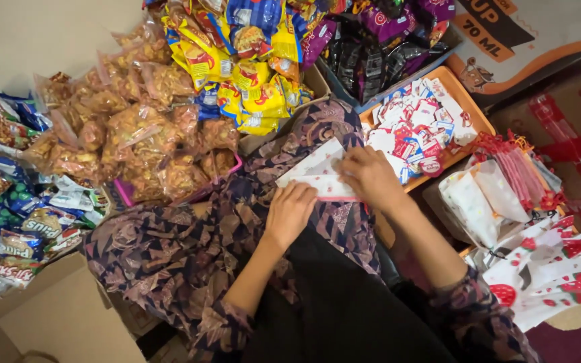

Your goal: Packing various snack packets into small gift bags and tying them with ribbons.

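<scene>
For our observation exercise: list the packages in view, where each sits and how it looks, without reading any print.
White patterned paper bag: flat, on the lap, held by left hand and right hand.
Clear snack packets: orange-brown heap, upper left.
Yellow-blue packets: top centre pile.
Small red-white sachets: in orange tray, right of the hands.
Strawberry-print bags: white, stacked lower right.

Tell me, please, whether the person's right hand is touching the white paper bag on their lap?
Touching. The head view shows the right hand pressed flat on the white paper bag, fingers overlapping its edge, while the left hand holds its lower edge.
</scene>
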